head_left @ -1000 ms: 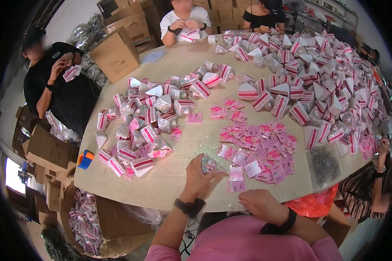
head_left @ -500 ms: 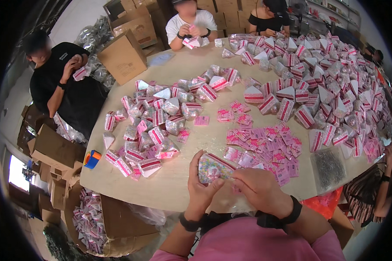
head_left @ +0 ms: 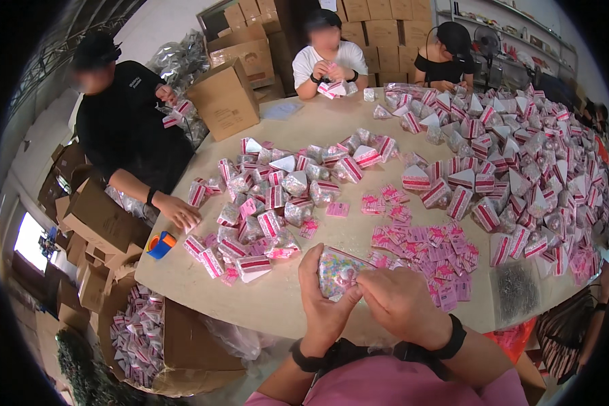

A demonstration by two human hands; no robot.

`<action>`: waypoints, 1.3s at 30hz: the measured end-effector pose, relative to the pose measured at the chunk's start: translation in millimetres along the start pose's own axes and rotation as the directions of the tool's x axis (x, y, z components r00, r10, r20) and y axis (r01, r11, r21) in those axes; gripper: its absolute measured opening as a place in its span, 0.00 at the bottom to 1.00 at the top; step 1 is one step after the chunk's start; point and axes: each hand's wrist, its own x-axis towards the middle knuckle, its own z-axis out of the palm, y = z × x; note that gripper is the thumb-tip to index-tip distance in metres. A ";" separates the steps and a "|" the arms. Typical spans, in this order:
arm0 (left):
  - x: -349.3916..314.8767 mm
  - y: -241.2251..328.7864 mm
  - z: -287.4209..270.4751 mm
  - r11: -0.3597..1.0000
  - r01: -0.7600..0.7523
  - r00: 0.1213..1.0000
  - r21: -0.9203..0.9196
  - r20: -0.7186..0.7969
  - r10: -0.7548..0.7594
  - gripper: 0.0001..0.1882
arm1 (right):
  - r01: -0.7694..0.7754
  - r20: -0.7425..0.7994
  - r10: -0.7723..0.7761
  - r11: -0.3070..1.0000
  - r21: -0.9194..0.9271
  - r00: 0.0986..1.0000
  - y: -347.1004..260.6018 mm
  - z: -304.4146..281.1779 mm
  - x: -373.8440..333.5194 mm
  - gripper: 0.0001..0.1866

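Note:
My left hand (head_left: 320, 308) is closed around a wedge-shaped pack, like a cake slice (head_left: 333, 272), with pastel-speckled sides and a pink-striped edge. It is held tilted above the table's near edge. At the pack's right side, the fingers of my right hand (head_left: 402, 308) pinch together against its clear wrapping; my knuckles hide the exact spot. Just beyond my right hand lies a spread of small pink printed cards (head_left: 426, 247). A heap of wrapped cake-slice packs (head_left: 274, 196) sits ahead and to the left.
A much larger heap of packs (head_left: 514, 155) covers the table's right side. Clear plastic sleeves (head_left: 514, 294) lie at the near right. An orange-and-blue tape dispenser (head_left: 160, 245) stands at the left edge, above an open carton (head_left: 199, 345). Three co-workers are around the table.
My view has shifted, so the table appears farther right. The co-worker at left has lowered one hand onto the table beside the packs. My hands stay on the same pack.

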 end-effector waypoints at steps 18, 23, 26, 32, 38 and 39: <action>-0.1 5.6 2.3 0.984 -0.080 0.997 0.158 -0.003 0.082 0.45 | -0.032 -0.020 0.032 0.999 0.025 0.999 2.0 0.0 -1.7 0.07; 0.8 10.2 4.3 0.967 -0.115 0.993 0.226 0.001 0.118 0.45 | -0.046 -0.023 0.046 0.999 -0.020 0.999 1.3 0.3 -2.9 0.08; 1.9 13.5 4.3 0.943 -0.188 0.981 0.273 0.000 0.195 0.45 | -0.013 -0.049 0.007 0.994 -0.108 0.999 -1.2 0.3 -1.6 0.06; 2.8 16.9 4.7 0.916 -0.246 0.967 0.318 0.023 0.252 0.44 | -0.017 0.022 0.020 0.988 -0.153 1.000 1.8 -1.2 -4.0 0.06; 6.8 19.8 -3.1 0.941 -0.210 0.976 0.266 0.105 0.189 0.43 | -0.139 0.114 0.133 0.989 0.045 0.985 8.9 -9.3 -0.6 0.04; 7.0 20.4 -3.5 0.941 -0.208 0.977 0.267 0.107 0.185 0.43 | -0.145 0.123 0.139 0.988 0.045 0.983 8.7 -10.0 0.1 0.04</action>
